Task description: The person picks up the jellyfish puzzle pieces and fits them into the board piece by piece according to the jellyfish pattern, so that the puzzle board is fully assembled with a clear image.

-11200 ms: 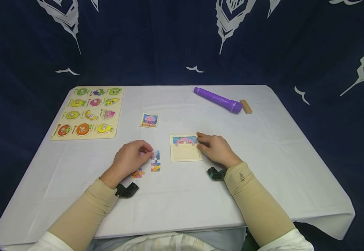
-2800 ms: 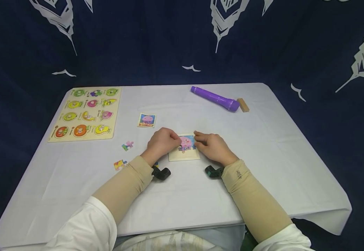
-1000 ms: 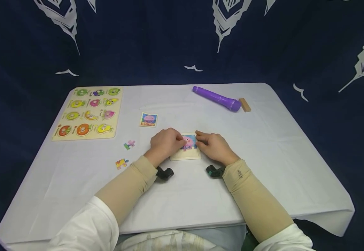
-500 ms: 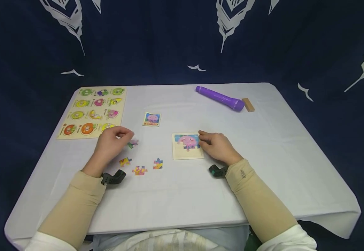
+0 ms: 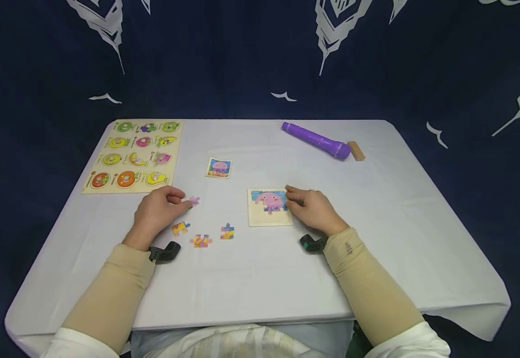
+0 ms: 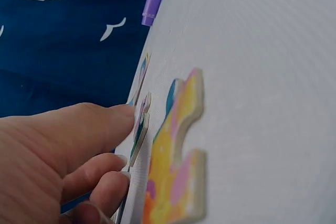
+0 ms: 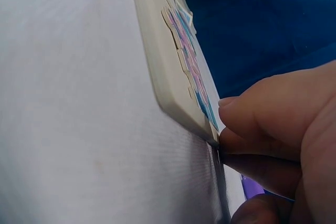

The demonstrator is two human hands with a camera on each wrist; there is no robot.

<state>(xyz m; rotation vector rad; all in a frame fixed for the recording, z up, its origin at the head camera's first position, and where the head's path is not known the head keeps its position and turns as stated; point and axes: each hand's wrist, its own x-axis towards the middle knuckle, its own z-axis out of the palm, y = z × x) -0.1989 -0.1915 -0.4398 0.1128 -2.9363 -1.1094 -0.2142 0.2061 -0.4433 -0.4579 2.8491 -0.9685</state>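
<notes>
In the head view, my left hand [image 5: 157,213] is at a pink and green jigsaw piece [image 5: 194,201] left of centre. Its thumb tip touches or nearly touches that piece, and the other fingers curve loosely apart from it. The left wrist view shows the same piece [image 6: 139,139] flat on the cloth. My right hand [image 5: 314,211] grips the right edge of a square wooden puzzle tray [image 5: 260,220] between thumb and fingers. A pink octopus picture [image 5: 272,200] fills the tray's upper part; bare wood shows below. Loose jigsaw pieces [image 5: 201,241] lie between hand and tray.
A small octopus picture card [image 5: 218,168] lies behind the pieces. At the far left is a fruit peg board [image 5: 170,164]. A purple microphone-shaped tube [image 5: 315,140] and a brown wooden block [image 5: 356,151] lie at the back right of the white-covered table [image 5: 398,238].
More jigsaw pieces now sit in the tray than at first. My left hand has left the tray and moved leftward to the pink and green piece. The right hand stays at the tray's edge.
</notes>
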